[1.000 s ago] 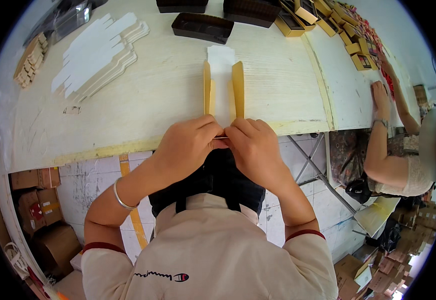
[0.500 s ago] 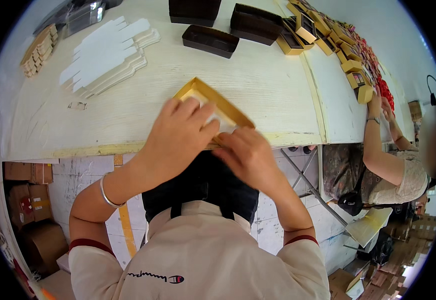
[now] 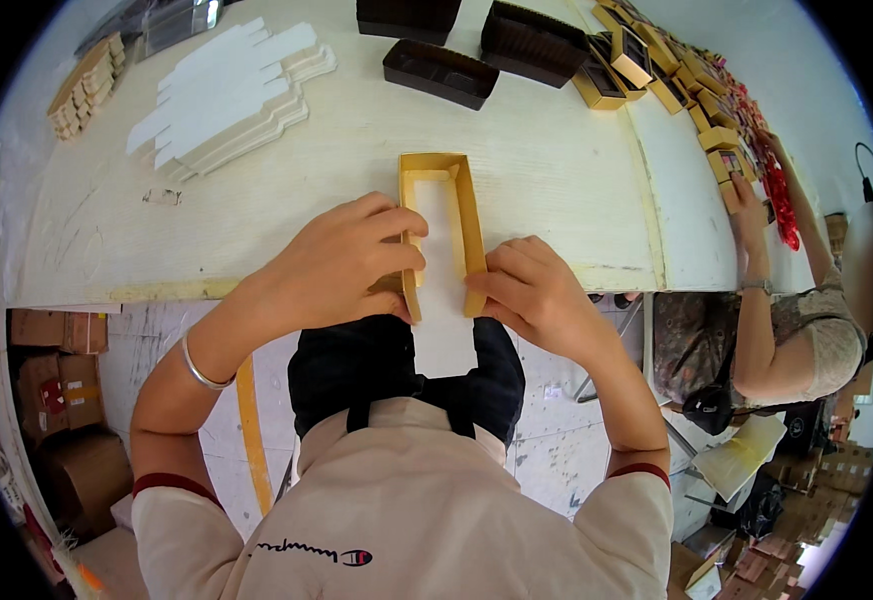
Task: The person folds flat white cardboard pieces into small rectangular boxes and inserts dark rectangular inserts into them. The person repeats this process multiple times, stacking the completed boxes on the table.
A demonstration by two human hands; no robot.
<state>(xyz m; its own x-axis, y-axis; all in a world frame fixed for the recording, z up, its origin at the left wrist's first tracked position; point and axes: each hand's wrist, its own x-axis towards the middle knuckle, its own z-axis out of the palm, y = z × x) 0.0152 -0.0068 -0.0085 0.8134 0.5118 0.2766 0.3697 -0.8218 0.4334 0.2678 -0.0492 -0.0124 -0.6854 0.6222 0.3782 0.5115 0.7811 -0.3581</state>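
A narrow gold cardboard box (image 3: 471,212) with a white inner floor stands partly folded at the front edge of the table. Its far end and both long walls are up. At the near end a white flap lies flat and reaches past the table edge above my lap. My left hand (image 3: 355,250) grips the left wall, thumb near its front corner and fingers over the top edge. On the other side, my right hand (image 3: 529,288) pinches the front end of the right wall between thumb and fingers.
White flat box blanks (image 3: 219,105) lie stacked at the far left, beside a bundle of folded card strips (image 3: 87,88). Dark brown plastic trays (image 3: 441,74) stand at the back. Finished gold boxes (image 3: 602,88) pile up to the right, where a co-worker's hand (image 3: 750,215) handles some.
The box has turned from slanting to pointing straight away from me, and its near flap now lies open. My hands have moved apart, one to each long wall.
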